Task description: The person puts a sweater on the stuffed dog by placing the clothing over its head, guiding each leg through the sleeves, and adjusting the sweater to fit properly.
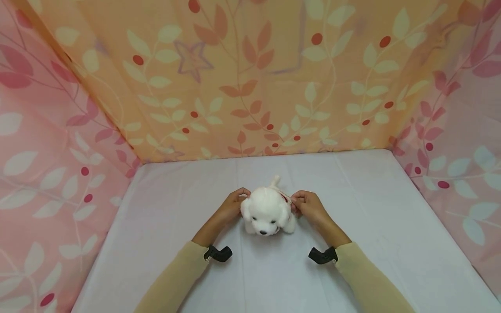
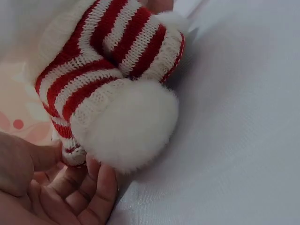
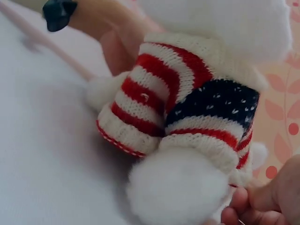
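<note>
A white plush dog [image 1: 266, 213] stands on the white-covered table, its face toward me and its tail up behind. It wears a knitted sweater [image 2: 89, 79] with red and white stripes. The right wrist view also shows a navy patch [image 3: 215, 105] with white flecks on it. At the dog's side on the left, my left hand [image 1: 232, 206] pinches the sweater's hem between thumb and fingers. Opposite it, my right hand [image 1: 309, 205] pinches the hem on the other side. A fluffy white paw [image 3: 178, 187] sticks out of a striped sleeve.
A white cloth [image 1: 188, 182] covers the table. Behind it hangs an orange leaf-patterned curtain [image 1: 250, 87], with pink patterned curtains [image 1: 58, 174] along both sides. Black camera mounts [image 1: 219, 253] sit on both wrists, beside the beige sleeves.
</note>
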`<state>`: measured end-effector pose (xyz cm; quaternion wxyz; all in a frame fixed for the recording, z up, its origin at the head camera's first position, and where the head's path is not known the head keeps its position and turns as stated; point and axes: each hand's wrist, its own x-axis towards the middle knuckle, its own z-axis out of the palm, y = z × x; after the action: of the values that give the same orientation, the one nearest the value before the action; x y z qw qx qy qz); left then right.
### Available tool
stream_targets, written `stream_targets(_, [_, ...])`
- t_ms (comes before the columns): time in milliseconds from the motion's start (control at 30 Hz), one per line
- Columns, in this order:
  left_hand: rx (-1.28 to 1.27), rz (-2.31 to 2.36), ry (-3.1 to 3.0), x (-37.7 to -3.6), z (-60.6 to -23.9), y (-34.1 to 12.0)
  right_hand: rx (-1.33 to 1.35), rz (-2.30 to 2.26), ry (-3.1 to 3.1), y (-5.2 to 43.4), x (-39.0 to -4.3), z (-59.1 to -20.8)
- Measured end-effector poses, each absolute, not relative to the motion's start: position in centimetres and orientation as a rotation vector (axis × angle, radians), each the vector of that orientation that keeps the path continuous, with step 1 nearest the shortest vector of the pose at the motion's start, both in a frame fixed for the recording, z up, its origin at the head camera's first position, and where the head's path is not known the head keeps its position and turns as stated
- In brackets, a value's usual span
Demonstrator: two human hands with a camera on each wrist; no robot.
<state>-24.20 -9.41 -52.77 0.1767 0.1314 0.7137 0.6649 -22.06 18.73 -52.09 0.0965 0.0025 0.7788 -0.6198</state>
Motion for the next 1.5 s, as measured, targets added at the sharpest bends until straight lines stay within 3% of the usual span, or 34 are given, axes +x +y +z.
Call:
stream_targets(467, [0.840,1.299,2.419,-19.9,-51.0,-11.7,-0.658,-1.281,2.791,19.5,-16.9,-50.8])
stream_targets(667, [0.930,1.218,2.540,-18.6,-51.7,-10.7,-0.642,-1.125,2.841,18.7,-15.4,-50.1])
stream_targets(1033, [0.736,1.060,2.924,-18.1,-52.5,-8.5,-0.464,-0.869,3.074,16.3,-15.1,-51.1])
stream_targets(1500, [1.070,0.791,3.312,-18.4,-53.1,-7.5,-0.602,-0.479,3.497,15.3,-16.6,-52.4])
